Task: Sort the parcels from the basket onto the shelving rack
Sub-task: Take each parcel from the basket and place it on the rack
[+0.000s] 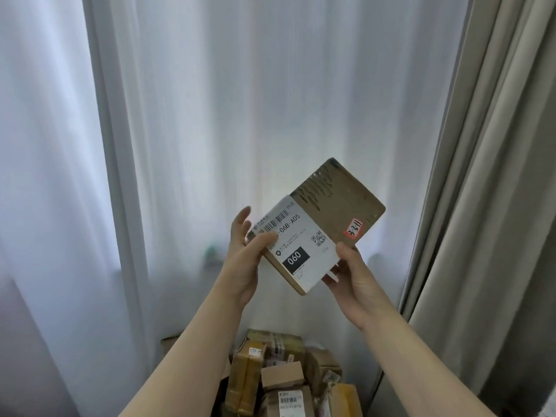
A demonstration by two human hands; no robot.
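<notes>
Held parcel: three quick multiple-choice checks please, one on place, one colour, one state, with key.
1. Where is the pile of parcels relative to the held parcel? A above; B below; C level, left.
2. Colour of the handwritten sticker? A red; B green; C blue.
3. How is the held parcel supported? A one hand only; B resting on the pile; C both hands hold it.
Key: B, the pile lies low in frame, under it; A, the sticker is red; C, left hand and right hand each hold an edge.
</notes>
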